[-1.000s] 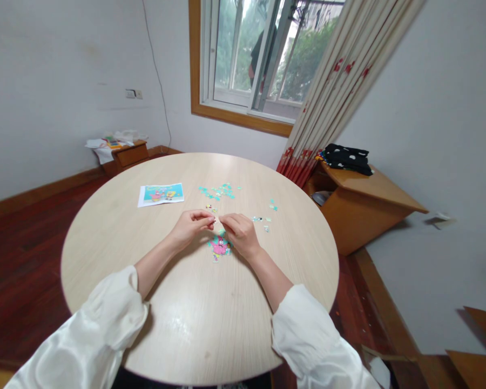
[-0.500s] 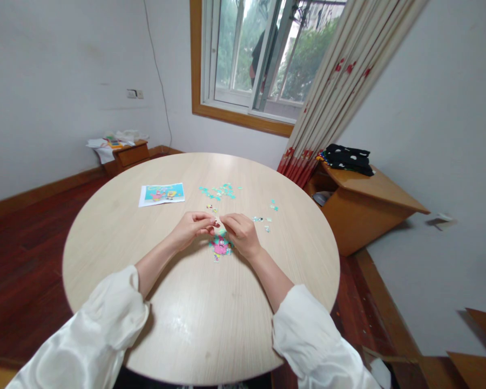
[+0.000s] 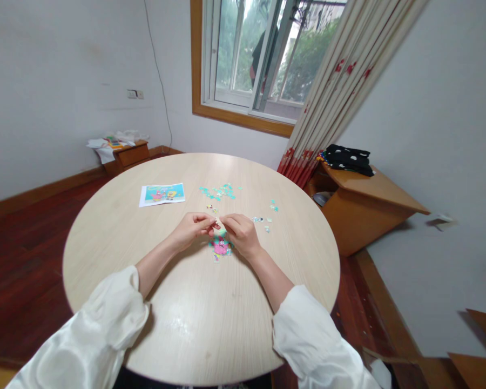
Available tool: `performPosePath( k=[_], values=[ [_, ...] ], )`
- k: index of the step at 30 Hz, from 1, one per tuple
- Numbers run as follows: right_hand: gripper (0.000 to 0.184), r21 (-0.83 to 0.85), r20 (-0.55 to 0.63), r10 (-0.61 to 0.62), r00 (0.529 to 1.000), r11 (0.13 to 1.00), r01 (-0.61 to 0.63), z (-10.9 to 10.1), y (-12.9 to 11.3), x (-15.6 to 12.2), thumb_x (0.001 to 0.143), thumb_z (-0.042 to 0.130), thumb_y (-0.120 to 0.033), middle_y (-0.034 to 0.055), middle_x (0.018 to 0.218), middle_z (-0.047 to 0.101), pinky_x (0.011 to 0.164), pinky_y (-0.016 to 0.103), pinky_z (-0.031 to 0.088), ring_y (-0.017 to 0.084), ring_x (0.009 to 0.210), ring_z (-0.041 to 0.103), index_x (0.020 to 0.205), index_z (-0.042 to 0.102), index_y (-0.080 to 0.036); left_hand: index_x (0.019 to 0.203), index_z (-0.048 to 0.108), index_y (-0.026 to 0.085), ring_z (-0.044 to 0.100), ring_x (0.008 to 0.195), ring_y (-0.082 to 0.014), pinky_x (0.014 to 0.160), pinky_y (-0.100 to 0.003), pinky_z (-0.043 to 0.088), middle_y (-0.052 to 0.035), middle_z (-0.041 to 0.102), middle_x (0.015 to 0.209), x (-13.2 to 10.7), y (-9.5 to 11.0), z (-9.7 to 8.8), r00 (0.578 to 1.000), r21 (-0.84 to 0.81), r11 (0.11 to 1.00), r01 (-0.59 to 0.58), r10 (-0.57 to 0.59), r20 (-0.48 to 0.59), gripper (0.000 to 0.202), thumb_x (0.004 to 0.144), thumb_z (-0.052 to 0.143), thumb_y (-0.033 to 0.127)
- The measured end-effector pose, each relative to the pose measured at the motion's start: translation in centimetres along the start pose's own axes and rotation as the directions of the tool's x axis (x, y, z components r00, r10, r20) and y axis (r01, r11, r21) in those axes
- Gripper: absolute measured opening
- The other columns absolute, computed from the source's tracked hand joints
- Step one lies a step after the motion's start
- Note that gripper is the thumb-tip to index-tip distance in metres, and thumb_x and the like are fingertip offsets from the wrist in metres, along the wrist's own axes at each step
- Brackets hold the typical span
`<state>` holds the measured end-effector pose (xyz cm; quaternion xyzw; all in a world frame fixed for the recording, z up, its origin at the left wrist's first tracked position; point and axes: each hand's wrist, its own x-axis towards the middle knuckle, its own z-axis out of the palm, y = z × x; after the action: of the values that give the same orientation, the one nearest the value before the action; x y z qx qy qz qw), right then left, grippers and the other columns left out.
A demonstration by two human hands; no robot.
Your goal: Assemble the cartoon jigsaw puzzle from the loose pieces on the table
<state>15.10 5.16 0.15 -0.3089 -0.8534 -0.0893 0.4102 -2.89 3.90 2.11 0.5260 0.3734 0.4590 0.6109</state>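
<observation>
My left hand (image 3: 192, 228) and my right hand (image 3: 240, 233) meet over the middle of a round pale wooden table (image 3: 178, 302). Their fingertips pinch small jigsaw pieces (image 3: 217, 222) between them, just above a partly joined pink and teal puzzle patch (image 3: 220, 247) lying on the table. Loose teal pieces (image 3: 219, 190) are scattered farther back, with a few more pieces (image 3: 267, 219) to the right of my right hand. A printed reference picture (image 3: 161, 194) lies flat to the back left.
A low wooden cabinet (image 3: 360, 208) with dark spotted cloth (image 3: 346, 158) on it stands right of the table, beside a curtain (image 3: 332, 92). A small wooden stand (image 3: 125, 153) with papers sits by the far wall. Beyond the window (image 3: 263, 54) a person is visible.
My two hands have drawn slightly closer, so the fingertips now touch around the small pieces. Everything else on the table is as before.
</observation>
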Motion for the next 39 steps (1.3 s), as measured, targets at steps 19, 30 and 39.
performPosePath(
  k=[19,30,39],
  values=[
    [0.027,0.012,0.001,-0.013,1.000,1.000,0.013,-0.12,-0.22,0.03,0.095,0.041,-0.021,0.0087,0.082,0.070,0.071,0.027,0.045,0.016,0.078,0.062,0.090,0.067,-0.016,0.063,0.067,0.012,0.050,0.050,-0.0080,0.053,-0.023,0.039,-0.0047,0.067,0.065,-0.04,0.21,0.28,0.999,-0.067,0.997,0.037,-0.038,-0.008,0.028,0.057,0.078,0.037],
    [0.027,0.004,-0.011,0.005,1.000,1.000,-0.005,-0.08,-0.25,0.13,0.095,0.042,-0.021,0.0078,0.081,0.070,0.070,0.026,0.044,0.015,0.076,0.062,0.086,0.067,-0.017,0.067,0.068,0.011,0.049,0.051,-0.0084,0.054,-0.024,0.039,-0.0059,0.068,0.069,-0.18,0.35,0.18,0.999,-0.074,0.997,0.011,-0.009,0.032,0.026,0.059,0.077,0.034],
    [0.023,0.076,0.036,0.072,0.997,0.994,-0.074,0.16,-0.37,0.03,0.092,0.045,-0.020,0.0085,0.081,0.070,0.071,0.028,0.046,0.016,0.077,0.063,0.087,0.068,-0.018,0.062,0.066,0.013,0.045,0.049,-0.0074,0.052,-0.023,0.037,-0.0036,0.065,0.063,-0.01,0.14,0.22,1.000,-0.018,1.000,-0.001,0.001,0.005,0.023,0.058,0.073,0.035]
  ],
)
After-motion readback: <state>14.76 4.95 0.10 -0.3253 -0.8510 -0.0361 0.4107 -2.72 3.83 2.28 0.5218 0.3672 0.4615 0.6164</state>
